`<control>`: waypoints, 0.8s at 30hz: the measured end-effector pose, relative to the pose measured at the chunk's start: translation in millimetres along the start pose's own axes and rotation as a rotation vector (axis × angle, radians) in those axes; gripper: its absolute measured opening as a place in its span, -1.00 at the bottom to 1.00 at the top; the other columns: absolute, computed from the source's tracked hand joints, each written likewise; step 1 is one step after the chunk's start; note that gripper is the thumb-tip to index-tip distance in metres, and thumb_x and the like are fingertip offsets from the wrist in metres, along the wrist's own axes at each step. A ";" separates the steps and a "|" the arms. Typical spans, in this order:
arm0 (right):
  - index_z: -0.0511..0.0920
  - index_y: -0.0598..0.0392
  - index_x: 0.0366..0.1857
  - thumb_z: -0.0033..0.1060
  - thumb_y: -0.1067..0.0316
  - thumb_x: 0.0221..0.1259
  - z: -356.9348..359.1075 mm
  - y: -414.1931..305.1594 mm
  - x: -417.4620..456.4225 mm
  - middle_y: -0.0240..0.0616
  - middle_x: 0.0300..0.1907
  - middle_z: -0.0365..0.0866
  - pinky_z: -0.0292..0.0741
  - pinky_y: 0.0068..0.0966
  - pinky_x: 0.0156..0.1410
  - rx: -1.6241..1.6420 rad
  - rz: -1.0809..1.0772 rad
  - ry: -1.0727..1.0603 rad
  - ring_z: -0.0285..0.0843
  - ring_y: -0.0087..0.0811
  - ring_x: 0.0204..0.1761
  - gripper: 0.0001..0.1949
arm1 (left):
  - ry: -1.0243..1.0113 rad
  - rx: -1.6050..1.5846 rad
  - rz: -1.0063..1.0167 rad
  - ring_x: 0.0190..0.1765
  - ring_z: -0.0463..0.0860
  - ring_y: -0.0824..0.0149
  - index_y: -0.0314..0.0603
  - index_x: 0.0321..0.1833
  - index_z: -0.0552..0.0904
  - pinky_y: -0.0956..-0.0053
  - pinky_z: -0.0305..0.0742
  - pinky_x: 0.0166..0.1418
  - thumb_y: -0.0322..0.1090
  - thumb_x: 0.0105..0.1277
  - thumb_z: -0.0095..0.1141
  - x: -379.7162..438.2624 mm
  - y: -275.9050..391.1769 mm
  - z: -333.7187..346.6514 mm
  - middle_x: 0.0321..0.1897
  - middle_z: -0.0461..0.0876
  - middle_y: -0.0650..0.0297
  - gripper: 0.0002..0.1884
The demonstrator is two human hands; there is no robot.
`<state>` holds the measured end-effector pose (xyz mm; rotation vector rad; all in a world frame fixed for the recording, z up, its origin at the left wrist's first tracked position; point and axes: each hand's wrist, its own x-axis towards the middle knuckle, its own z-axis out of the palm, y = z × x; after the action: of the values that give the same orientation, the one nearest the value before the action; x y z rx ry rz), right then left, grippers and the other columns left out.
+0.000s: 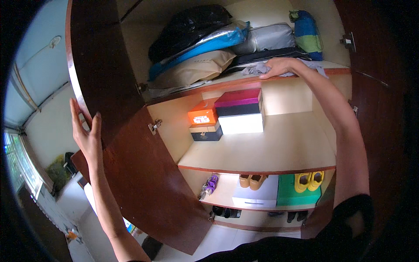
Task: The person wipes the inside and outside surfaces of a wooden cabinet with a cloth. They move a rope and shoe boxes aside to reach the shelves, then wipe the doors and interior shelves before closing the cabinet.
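My left hand (85, 126) is on the outer edge of the dark wooden cabinet door (131, 170), thumb on one side and fingers on the other. With my right hand (281, 67) I press a grey cloth (257, 69) on the front edge of the upper shelf (226, 81). Behind that hand lie a flat black bag (271, 55), a grey fabric bundle (275, 36) and a blue and green rolled bag (307, 34). Left of them, a beige bag (199, 65) lies under a blue plastic package (209, 41) and a black plastic bag (193, 28).
Stacked shoe boxes (240, 109) and an orange box (203, 113) stand on the middle shelf (258, 154). Below are purple shoes (212, 184), brown shoes (252, 181) and yellow shoes (308, 181). Another cabinet door (379, 108) stands at the right; a window (24, 163) is far left.
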<state>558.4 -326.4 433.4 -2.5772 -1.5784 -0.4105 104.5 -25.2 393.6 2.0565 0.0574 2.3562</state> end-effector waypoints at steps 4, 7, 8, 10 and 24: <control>0.58 0.31 -0.27 0.10 -0.28 -0.01 9.9 -7.2 2.7 0.17 -0.24 0.59 0.46 -0.22 -0.02 -0.059 -0.033 0.136 0.58 0.00 -0.13 -0.34 | -0.065 -0.125 -0.361 -0.23 0.39 0.51 -0.31 0.01 0.51 0.61 0.27 -0.08 -0.21 0.30 0.08 3.6 -28.1 -42.7 -0.27 0.50 0.36 -0.66; 0.58 0.27 -0.30 0.13 -0.06 0.01 21.8 -15.1 1.4 0.19 -0.28 0.58 0.46 -0.21 -0.03 -0.122 -0.045 0.306 0.57 0.05 -0.15 -0.52 | -0.057 -0.204 -0.431 -0.22 0.37 0.51 -0.30 -0.06 0.52 0.61 0.25 -0.04 -0.23 0.31 0.07 5.8 -49.8 -66.2 -0.35 0.46 0.39 -0.72; 0.58 0.26 -0.31 0.13 0.02 0.01 27.8 -10.9 -1.0 0.20 -0.29 0.57 0.46 -0.21 -0.03 -0.142 -0.044 0.368 0.56 0.07 -0.15 -0.58 | -0.054 -0.298 -0.465 -0.18 0.36 0.49 -0.26 -0.10 0.51 0.61 0.23 0.02 -0.22 0.32 0.05 3.6 -53.3 -66.4 -0.35 0.43 0.38 -0.75; 0.58 0.24 -0.28 0.10 0.15 -0.02 34.2 -19.4 -9.8 0.19 -0.26 0.56 0.46 -0.21 -0.01 -0.025 0.001 0.483 0.54 0.08 -0.13 -0.65 | -0.062 -0.278 -0.417 -0.14 0.38 0.48 -0.25 -0.03 0.49 0.58 0.24 0.07 -0.20 0.33 0.05 2.9 -55.7 -70.4 -0.27 0.45 0.34 -0.71; 0.61 0.12 -0.37 0.24 -0.05 0.12 9.5 -432.5 96.5 -0.25 -0.36 0.65 0.50 -0.40 -0.08 1.112 -0.414 0.805 0.59 -0.40 -0.30 -0.62 | -0.193 -0.262 -0.275 0.11 0.34 0.39 -0.37 0.19 0.39 0.52 0.09 0.29 0.03 0.43 -0.16 6.8 -85.7 -104.6 0.01 0.46 0.20 -0.46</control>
<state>218.8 -41.8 424.1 -1.0655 -1.3771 -0.3615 -1.2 58.7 383.0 1.9922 0.0251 1.8888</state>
